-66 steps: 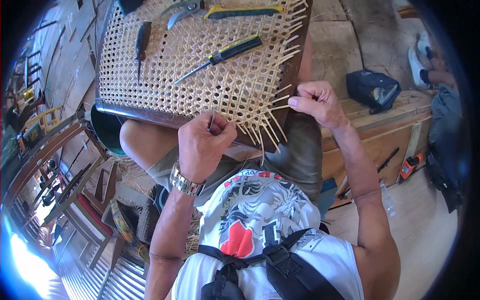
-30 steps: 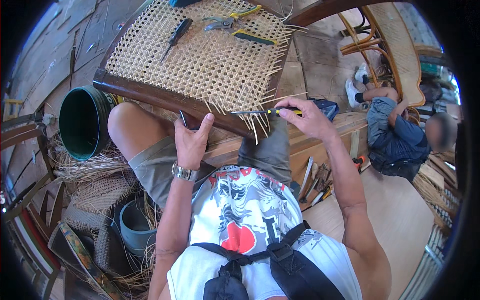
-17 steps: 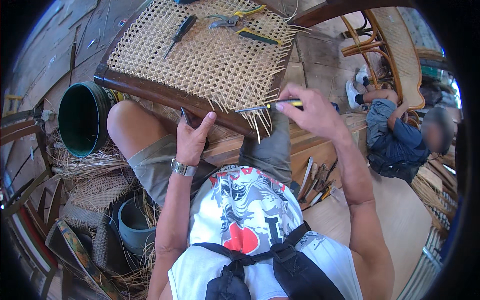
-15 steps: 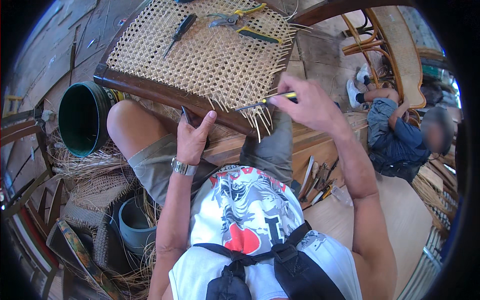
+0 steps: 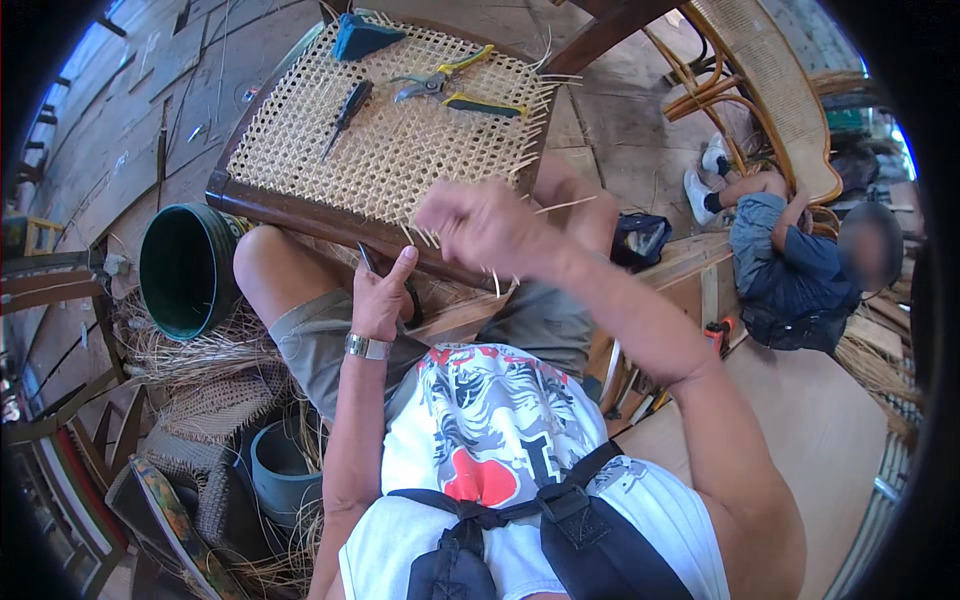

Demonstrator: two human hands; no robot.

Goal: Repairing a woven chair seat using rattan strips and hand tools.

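A wooden chair seat frame (image 5: 300, 205) with pale woven cane (image 5: 400, 150) lies across my knees, loose cane ends sticking out at its near and right edges. My left hand (image 5: 382, 295) rests against the frame's near rail, thumb up and fingers apart, with a thin dark thing beside them. My right hand (image 5: 490, 228) is a blurred closed fist raised over the seat's near right corner. The yellow-handled tool it gripped a moment ago is hidden in the fist.
On the cane lie a blue wedge (image 5: 360, 35), yellow-handled pliers (image 5: 430, 80), a yellow-and-black tool (image 5: 485, 105) and a dark awl (image 5: 345, 115). A green bucket (image 5: 185, 270), loose cane and a grey pot (image 5: 280, 470) stand left. Another person (image 5: 790, 260) sits at right by a cane chair (image 5: 770, 90).
My right hand picked up a yellow-handled tool, worked it at the seat's near edge, and has now lifted up and left over the corner. The left hand stays on the rail.
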